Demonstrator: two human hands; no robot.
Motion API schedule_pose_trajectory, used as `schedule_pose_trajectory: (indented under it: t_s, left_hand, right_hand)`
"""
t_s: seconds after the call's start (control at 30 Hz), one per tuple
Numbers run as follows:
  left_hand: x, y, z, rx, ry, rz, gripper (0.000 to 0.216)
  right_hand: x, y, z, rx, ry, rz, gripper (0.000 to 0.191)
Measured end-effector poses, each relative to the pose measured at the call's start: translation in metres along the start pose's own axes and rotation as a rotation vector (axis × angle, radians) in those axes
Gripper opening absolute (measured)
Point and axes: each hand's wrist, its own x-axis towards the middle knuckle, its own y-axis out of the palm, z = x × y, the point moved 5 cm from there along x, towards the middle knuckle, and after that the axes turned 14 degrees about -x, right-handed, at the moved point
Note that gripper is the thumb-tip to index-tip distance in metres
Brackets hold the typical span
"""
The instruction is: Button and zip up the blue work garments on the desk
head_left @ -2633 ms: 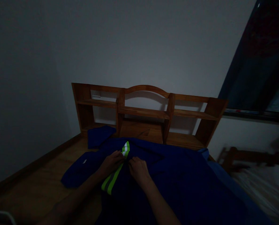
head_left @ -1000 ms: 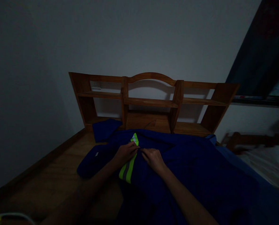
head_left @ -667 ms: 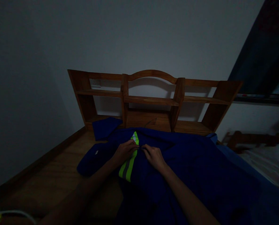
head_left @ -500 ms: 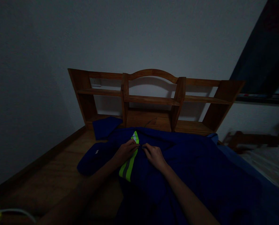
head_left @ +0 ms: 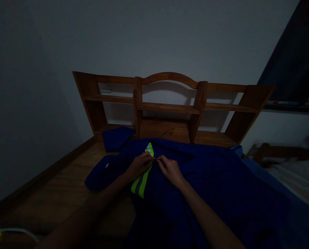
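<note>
A dark blue garment (head_left: 208, 180) lies spread out before me, crossed by a lime-yellow reflective stripe (head_left: 144, 185) with a grey band. My left hand (head_left: 141, 164) is closed in a pinch on the cloth beside that stripe. Just to its right, my right hand (head_left: 170, 169) also pinches the blue cloth, its fingertips nearly meeting those of the left. Whatever small part lies between the fingertips is too dark to make out. A blue cuff-like part with a small white label (head_left: 107, 165) rests left of my hands.
Behind the garment stands a wooden shelf unit (head_left: 170, 109) against the pale wall (head_left: 154, 34). The wooden surface (head_left: 68, 186) shows at left. A white cable (head_left: 16, 230) runs at the lower left corner. At right, a dark curtain (head_left: 294, 58) hangs above pale bedding (head_left: 297, 176).
My fingertips have come slightly closer together at the cloth. The view has shifted a little, so the shelf and garment sit slightly higher.
</note>
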Motion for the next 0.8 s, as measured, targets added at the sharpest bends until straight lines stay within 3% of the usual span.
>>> schedule_pose_trajectory:
  t_s: [0.37,0.53,0.7,0.8]
  left_hand:
    - [0.006,-0.006,-0.008,0.011,-0.018,-0.153,0.018]
    - [0.006,-0.017,-0.007,0.103,-0.06,-0.277,0.02]
    - [0.004,-0.024,0.006,0.235,-0.133,-0.39,0.024]
    - [0.001,-0.025,0.017,0.324,-0.149,-0.389,0.025]
  right_hand:
    - [0.001,-0.001,-0.003,-0.03,0.025,-0.043,0.024]
    - [0.009,-0.026,-0.04,-0.15,0.051,0.02,0.038]
    - [0.007,-0.046,-0.077,0.115,-0.029,0.233,0.034]
    - [-0.008,-0.039,-0.085,0.251,-0.041,0.216,0.028]
